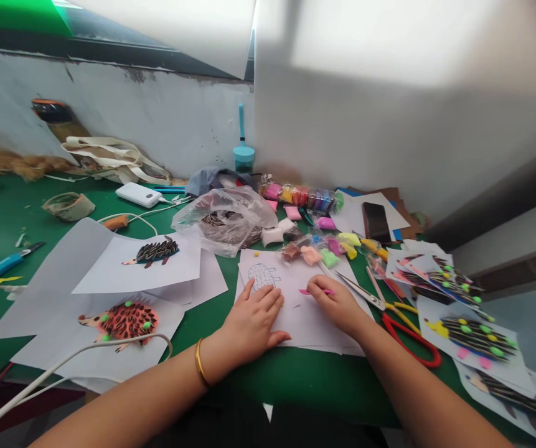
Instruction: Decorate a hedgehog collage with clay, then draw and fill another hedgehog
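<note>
A white sheet of paper (305, 326) lies in front of me, with a small blue line drawing (262, 275) of a dotted, rounded animal with legs. My left hand (256, 320) rests flat on the sheet, fingers stretched out and their tips at the drawing's lower edge. In my right hand (335, 302) is a thin pink tool (317, 291), pinched close above the paper; its exact kind is too small to tell. A small yellow bit (256, 254) sits by the drawing's top. Scissors (389, 311) with red and yellow handles lie beside my right forearm.
Finished-looking hedgehog pictures with seeds lie left (130, 320) and in a pile at right (477, 336). Behind the sheet are a plastic bag of seeds (225, 218) and coloured clay packets (312, 255). A white cable (85, 348) crosses the left papers. A blue craft knife (1, 267) lies far left.
</note>
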### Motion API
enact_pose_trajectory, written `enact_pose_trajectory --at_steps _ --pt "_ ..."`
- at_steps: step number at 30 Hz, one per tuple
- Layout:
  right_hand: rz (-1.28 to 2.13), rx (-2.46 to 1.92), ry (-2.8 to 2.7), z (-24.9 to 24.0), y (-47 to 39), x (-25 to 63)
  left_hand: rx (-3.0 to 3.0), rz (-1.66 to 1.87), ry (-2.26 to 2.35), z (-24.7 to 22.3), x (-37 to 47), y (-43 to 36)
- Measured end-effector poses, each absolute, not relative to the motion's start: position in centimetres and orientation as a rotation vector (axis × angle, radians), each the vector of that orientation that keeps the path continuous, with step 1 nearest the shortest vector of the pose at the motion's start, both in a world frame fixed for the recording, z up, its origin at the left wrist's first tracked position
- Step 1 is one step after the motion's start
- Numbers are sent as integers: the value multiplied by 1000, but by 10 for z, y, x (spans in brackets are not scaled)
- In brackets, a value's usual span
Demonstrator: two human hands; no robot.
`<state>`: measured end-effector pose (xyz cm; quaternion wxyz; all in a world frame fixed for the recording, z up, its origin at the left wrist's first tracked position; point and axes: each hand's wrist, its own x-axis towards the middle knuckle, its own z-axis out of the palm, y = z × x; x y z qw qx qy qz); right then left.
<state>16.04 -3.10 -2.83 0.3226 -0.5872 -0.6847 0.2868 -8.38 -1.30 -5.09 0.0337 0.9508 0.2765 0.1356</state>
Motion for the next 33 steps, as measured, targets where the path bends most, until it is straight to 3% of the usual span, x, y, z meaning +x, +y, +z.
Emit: enact_pose_trajectory --at_steps 9,17,33 --pt "721 -1550 -1816 -47 -25 160 2859 360 847 -44 -88 -13" --pt "890 -1473 -1598 -44 -37 144 2863 485 848 -39 -96 -14" --pt "719 -1539 -1807 -37 -43 126 2887 644 922 -48 -107 -24"
